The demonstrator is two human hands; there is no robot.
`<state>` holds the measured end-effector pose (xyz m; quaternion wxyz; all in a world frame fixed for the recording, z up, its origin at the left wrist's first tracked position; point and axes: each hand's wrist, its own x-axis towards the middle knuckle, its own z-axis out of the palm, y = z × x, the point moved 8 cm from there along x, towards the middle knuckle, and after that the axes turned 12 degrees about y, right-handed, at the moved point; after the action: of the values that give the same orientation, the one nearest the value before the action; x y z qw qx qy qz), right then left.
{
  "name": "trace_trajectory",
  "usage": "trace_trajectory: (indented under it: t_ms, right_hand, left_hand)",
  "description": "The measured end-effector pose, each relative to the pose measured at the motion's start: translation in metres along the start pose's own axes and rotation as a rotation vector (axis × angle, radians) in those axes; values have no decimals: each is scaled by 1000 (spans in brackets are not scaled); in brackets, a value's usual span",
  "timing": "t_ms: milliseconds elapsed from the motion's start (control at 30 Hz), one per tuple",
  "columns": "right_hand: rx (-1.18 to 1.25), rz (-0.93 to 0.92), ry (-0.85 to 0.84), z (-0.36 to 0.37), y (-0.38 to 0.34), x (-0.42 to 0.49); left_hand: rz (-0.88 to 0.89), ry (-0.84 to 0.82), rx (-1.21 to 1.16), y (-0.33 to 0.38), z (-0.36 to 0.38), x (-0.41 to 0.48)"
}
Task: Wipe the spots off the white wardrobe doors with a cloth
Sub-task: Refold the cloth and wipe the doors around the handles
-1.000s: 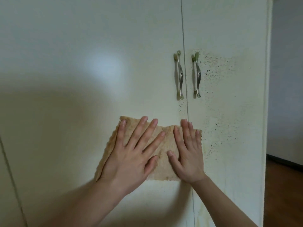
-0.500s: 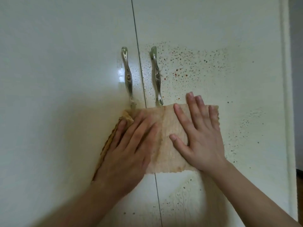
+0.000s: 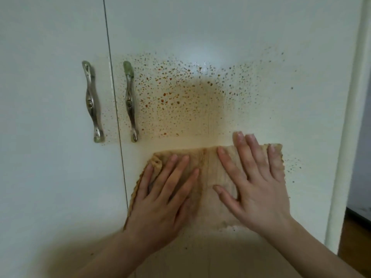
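Head view: left hand [image 3: 158,199] and right hand [image 3: 255,189], fingers spread flat, press the soft, limp beige cloth [image 3: 208,177] on the right wardrobe door [image 3: 261,37] below the orange-brown spots [image 3: 170,97]; likely best driven by flat palms.

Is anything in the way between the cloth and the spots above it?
Nothing visible. The left hand and right hand press the cloth flat on the door; only bare door separates it from the spots. The handle sits off left.
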<state>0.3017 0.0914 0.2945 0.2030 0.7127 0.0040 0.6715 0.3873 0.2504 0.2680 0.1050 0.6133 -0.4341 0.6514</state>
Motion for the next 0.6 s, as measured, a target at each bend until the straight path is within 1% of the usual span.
trace_trajectory:
  t_ms: [133, 300, 400, 500, 600]
  right_hand:
    - [2, 46, 6, 2, -4, -7]
    - [-51, 82, -19, 3, -8, -71]
    - [-75, 77, -45, 4, -9, -94]
    - [-35, 83, -53, 2, -4, -72]
    - [-27, 69, -13, -1, 24, 9]
  left_hand:
    - [13, -12, 38, -2, 1, 2]
    - [75, -65, 26, 27, 13, -39]
    - [63, -99, 6, 40, 19, -58]
    - [61, -97, -25, 31, 14, -36]
    - [-47, -28, -24, 10, 8, 26]
